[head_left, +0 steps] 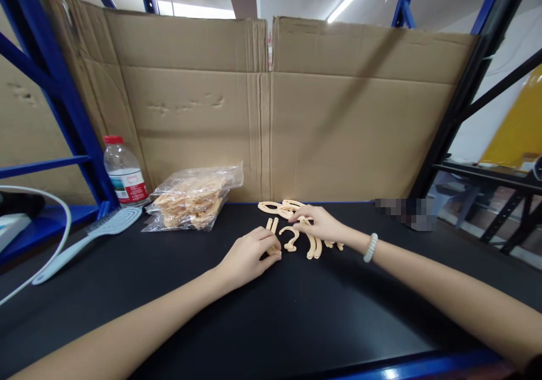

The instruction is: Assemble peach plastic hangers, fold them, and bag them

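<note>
My left hand (252,250) rests on the black tabletop, its fingers curled over a cream plastic hanger piece that they mostly hide. Just beyond its fingertips lie two short straight cream bars (272,225). A cream hanger hook (290,239) sits between the two hands. To the right, my right hand (319,223) reaches over the parts with bent, closed fingers; what they grip is mostly covered. Below its palm are two curved hanger arms (314,247), side by side. Looped cream parts (270,207) lie behind the right fingertips, and small cream pieces (334,245) show under the wrist.
A clear bag of cream parts (192,196) stands at the back left, near a red-capped bottle (125,171). A pale blue hairbrush (101,230) and a white cable (68,216) lie at the left. Cardboard panels (190,103) wall off the back of the black table (271,318).
</note>
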